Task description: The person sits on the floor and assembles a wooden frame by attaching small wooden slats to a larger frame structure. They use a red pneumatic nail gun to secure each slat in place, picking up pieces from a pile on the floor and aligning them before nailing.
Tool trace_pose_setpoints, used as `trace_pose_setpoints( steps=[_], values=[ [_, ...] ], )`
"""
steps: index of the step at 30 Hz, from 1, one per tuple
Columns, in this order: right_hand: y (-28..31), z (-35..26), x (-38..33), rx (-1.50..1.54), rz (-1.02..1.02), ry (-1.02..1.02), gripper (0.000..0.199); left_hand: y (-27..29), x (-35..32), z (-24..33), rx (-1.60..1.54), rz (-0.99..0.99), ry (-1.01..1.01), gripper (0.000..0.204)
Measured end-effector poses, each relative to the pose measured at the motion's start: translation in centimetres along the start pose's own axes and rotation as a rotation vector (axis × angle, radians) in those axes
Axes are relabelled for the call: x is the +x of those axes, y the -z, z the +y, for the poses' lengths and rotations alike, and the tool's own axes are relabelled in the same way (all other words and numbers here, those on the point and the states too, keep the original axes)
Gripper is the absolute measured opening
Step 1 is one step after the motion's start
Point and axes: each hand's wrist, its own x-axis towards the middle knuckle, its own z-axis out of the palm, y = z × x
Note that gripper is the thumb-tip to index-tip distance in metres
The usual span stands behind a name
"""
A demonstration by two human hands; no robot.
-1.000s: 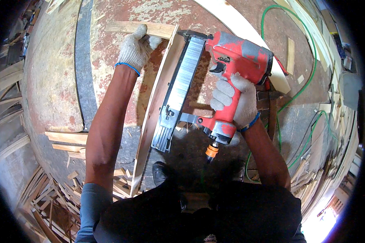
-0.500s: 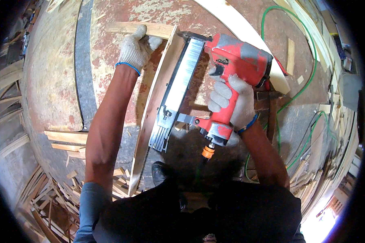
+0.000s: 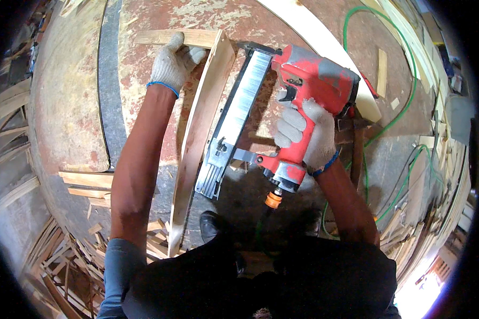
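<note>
**Nail gun set against a curved slat**

Nearest, at 6 o'clock, the person's dark clothing fills the lower edge, with a black shoe (image 3: 210, 226) just above it on the floor. A pile of wood scraps (image 3: 64, 266) lies at 8 o'clock.

At 3 o'clock from centre, the right hand (image 3: 306, 135), in a white knit glove, is clenched around the grip of the red nail gun (image 3: 303, 95). An orange fitting (image 3: 273, 200) sits at the base of the grip, pointing toward 6 o'clock. The gun's long silver magazine (image 3: 237, 119) runs from 7 o'clock up to 12 o'clock, lying just beside the slat (image 3: 199, 138), and the gun's nose meets the slat's upper end.

The slat is a pale, curved strip of wood standing on edge, reaching from 7 o'clock to 12 o'clock across the worn reddish surface (image 3: 143, 69).

Farther out, at 11 o'clock, the left hand (image 3: 175, 61), gloved too, presses flat on a short cross piece (image 3: 159, 37) that butts against the slat's top end.

A green hose (image 3: 404, 101) loops across the floor at 2 o'clock.
</note>
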Motion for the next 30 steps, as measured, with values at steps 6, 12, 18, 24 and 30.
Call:
trace_pose_setpoints(
  steps=[6, 12, 18, 24, 30],
  values=[
    [-0.8, 0.3, -0.1, -0.029, 0.035, -0.013, 0.042, -0.9, -0.7, -0.8, 0.055, 0.108, -0.005, 0.039],
    [-1.2, 0.1, 0.1, -0.060, 0.029, -0.019, 0.038, -0.5, -0.5, -0.9, 0.088, 0.076, 0.004, 0.040],
    [-1.4, 0.7, 0.1, -0.055, 0.056, -0.006, 0.041, -0.9, -0.6, -1.1, 0.058, 0.095, -0.012, 0.041],
    [-0.8, 0.4, 0.1, -0.037, 0.006, -0.029, 0.047, -0.8, -0.6, -1.1, 0.066, 0.095, -0.006, 0.040],
    [0.3, 0.3, -0.4, 0.045, -0.113, -0.051, 0.039, -0.3, -0.1, -0.7, 0.014, 0.003, 0.015, 0.036]
  ],
)
